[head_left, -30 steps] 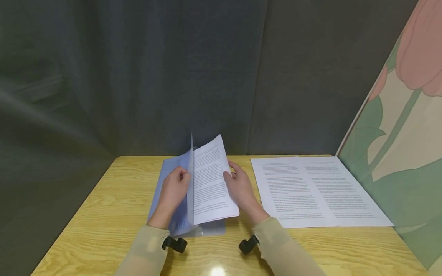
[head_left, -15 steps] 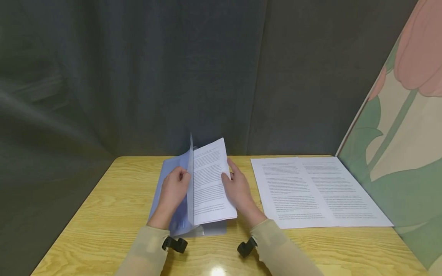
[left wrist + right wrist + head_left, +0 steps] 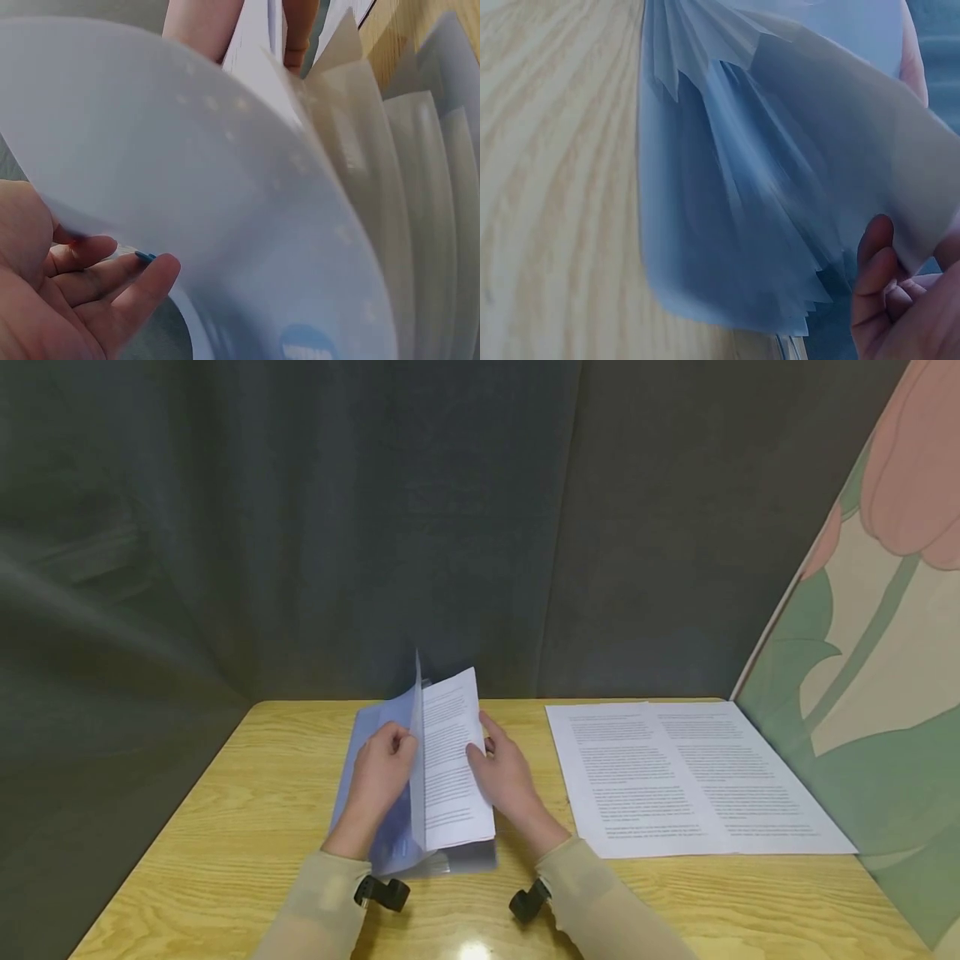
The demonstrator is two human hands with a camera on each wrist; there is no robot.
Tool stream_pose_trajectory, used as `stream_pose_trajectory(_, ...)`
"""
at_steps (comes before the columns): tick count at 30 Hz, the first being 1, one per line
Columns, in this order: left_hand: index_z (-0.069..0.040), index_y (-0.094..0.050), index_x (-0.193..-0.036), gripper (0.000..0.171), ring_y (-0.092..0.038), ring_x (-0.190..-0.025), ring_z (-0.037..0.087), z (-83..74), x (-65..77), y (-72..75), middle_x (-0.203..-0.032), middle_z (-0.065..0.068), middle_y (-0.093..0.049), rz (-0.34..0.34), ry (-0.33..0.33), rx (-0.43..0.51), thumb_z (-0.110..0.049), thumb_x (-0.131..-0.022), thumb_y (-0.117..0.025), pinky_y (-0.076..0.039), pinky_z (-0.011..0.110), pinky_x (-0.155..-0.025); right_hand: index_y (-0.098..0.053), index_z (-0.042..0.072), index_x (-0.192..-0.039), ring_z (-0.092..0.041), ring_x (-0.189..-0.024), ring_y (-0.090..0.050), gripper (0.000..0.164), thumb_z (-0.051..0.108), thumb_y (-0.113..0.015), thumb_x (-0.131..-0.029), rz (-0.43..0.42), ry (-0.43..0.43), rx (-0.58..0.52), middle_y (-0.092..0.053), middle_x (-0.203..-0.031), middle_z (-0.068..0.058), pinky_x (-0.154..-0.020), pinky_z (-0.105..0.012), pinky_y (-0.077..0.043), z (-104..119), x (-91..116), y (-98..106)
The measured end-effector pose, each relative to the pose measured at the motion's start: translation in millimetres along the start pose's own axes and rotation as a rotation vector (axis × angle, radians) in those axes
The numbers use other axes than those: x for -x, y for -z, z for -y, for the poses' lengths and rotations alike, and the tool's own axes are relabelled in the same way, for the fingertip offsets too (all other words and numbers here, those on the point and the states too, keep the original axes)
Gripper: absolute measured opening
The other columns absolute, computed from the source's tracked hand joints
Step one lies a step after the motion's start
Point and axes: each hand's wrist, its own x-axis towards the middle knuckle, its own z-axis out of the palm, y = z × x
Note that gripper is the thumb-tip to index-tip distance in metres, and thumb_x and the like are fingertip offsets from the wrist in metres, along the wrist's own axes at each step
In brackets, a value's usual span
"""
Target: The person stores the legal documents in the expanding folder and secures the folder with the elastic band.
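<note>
A blue translucent display folder point(image 3: 375, 714) lies opened on the wooden table, with one plastic page standing nearly upright. My left hand point(image 3: 378, 768) pinches that raised page; in the left wrist view the page point(image 3: 195, 165) bulges widely beside the fingers point(image 3: 146, 296). Printed paper sheets point(image 3: 452, 760) are tucked along the raised page, their left side hidden behind it. The right edge of these sheets is gripped by my right hand point(image 3: 506, 772), thumb on the printed face. In the right wrist view, several plastic pockets point(image 3: 727, 172) fan out below the sheets.
Two more printed sheets point(image 3: 697, 777) lie side by side on the table point(image 3: 247, 793) at the right. A dark curtain point(image 3: 405, 527) hangs along the back edge, and a flower-patterned panel point(image 3: 885, 693) borders the right side.
My right hand has moved left with the sheets, and less of their width shows beside the raised page. The sheets' top corner sits lower. My left hand stays almost in place.
</note>
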Motion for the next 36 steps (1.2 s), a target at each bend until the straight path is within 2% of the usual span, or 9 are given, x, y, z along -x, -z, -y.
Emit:
stream_pose_trajectory(4, -0.008, -0.063, -0.091, 0.015, -0.051, -0.068, 0.023, 0.1, -0.1, -0.5, -0.074, 0.004, -0.054, 0.002, -0.007, -0.008, -0.012, -0.100, -0.053, -0.041, 0.038, -0.062, -0.047, 0.010, -0.167, -0.018, -0.078, -0.063, 0.062, 0.021, -0.065, -0.108, 0.009, 0.011, 0.019, -0.070, -0.108, -0.009, -0.075, -0.037, -0.051, -1, -1, -3)
stream_pose_trajectory(6, -0.008, -0.063, -0.090, 0.014, -0.051, -0.067, 0.023, 0.0, -0.1, -0.6, -0.073, 0.004, -0.054, 0.000, -0.013, -0.014, -0.012, -0.099, -0.053, -0.041, 0.038, -0.062, -0.048, 0.009, -0.166, -0.016, -0.072, -0.058, 0.062, 0.021, -0.066, -0.108, 0.010, 0.021, 0.018, -0.066, -0.102, -0.007, -0.069, -0.033, -0.048, -1, -2, -5)
stream_pose_trajectory(10, -0.009, -0.062, -0.089, 0.014, -0.051, -0.067, 0.023, -1.5, 0.5, -1.0, -0.072, 0.003, -0.052, 0.001, -0.013, -0.019, -0.013, -0.099, -0.053, -0.041, 0.037, -0.061, -0.048, 0.004, -0.165, -0.015, -0.071, -0.058, 0.062, 0.018, -0.066, -0.107, 0.019, 0.051, 0.000, -0.063, -0.097, -0.006, -0.064, -0.030, -0.048, 1, -2, -8)
stream_pose_trajectory(17, -0.010, -0.061, -0.088, 0.013, -0.051, -0.067, 0.022, -5.0, 1.4, -1.6, -0.071, 0.001, -0.051, 0.004, -0.008, -0.018, -0.014, -0.099, -0.055, -0.041, 0.038, -0.062, -0.049, 0.006, -0.165, -0.016, -0.075, -0.058, 0.059, 0.020, -0.064, -0.109, 0.037, 0.049, 0.000, -0.060, -0.097, -0.006, -0.065, -0.031, -0.048, 4, 0, -11)
stream_pose_trajectory(22, -0.011, -0.062, -0.088, 0.013, -0.052, -0.070, 0.023, -7.2, 2.2, -1.1, -0.072, 0.001, -0.052, 0.009, -0.006, -0.009, -0.015, -0.099, -0.056, -0.042, 0.038, -0.064, -0.049, 0.010, -0.166, -0.017, -0.082, -0.059, 0.062, 0.032, -0.066, -0.111, 0.058, 0.042, 0.064, -0.060, -0.101, -0.004, -0.070, -0.033, -0.048, 2, 0, -12)
stream_pose_trajectory(26, -0.010, -0.063, -0.089, 0.014, -0.052, -0.069, 0.023, -9.2, 2.7, -0.6, -0.072, 0.002, -0.053, 0.016, -0.002, 0.001, -0.015, -0.100, -0.056, -0.042, 0.038, -0.063, -0.046, 0.012, -0.168, -0.019, -0.086, -0.063, 0.064, 0.037, -0.064, -0.112, 0.073, 0.069, 0.136, -0.067, -0.108, -0.006, -0.074, -0.037, -0.051, 1, 2, -14)
stream_pose_trajectory(29, -0.009, -0.064, -0.091, 0.014, -0.052, -0.069, 0.023, -10.6, 3.1, -0.1, -0.073, 0.003, -0.053, 0.022, -0.005, 0.006, -0.015, -0.101, -0.056, -0.042, 0.037, -0.063, -0.045, 0.012, -0.169, -0.025, -0.100, -0.071, 0.065, 0.036, -0.064, -0.112, 0.071, 0.120, 0.193, -0.073, -0.128, -0.013, -0.083, -0.044, -0.057, 1, 4, -16)
stream_pose_trajectory(32, -0.009, -0.064, -0.091, 0.014, -0.052, -0.069, 0.023, -11.5, 3.2, 0.1, -0.074, 0.003, -0.054, 0.020, -0.009, 0.005, -0.014, -0.100, -0.056, -0.042, 0.037, -0.063, -0.043, 0.011, -0.169, -0.033, -0.119, -0.072, 0.065, 0.035, -0.063, -0.112, 0.064, 0.170, 0.233, -0.065, -0.151, -0.018, -0.095, -0.052, -0.057, 2, 6, -16)
stream_pose_trajectory(36, -0.009, -0.063, -0.090, 0.014, -0.051, -0.068, 0.022, -11.4, 3.2, -0.2, -0.073, 0.003, -0.054, 0.016, -0.004, 0.006, -0.014, -0.100, -0.055, -0.041, 0.037, -0.062, -0.043, 0.010, -0.169, -0.035, -0.126, -0.070, 0.066, 0.034, -0.064, -0.112, 0.052, 0.185, 0.250, -0.060, -0.157, -0.018, -0.100, -0.054, -0.057, 2, 7, -17)
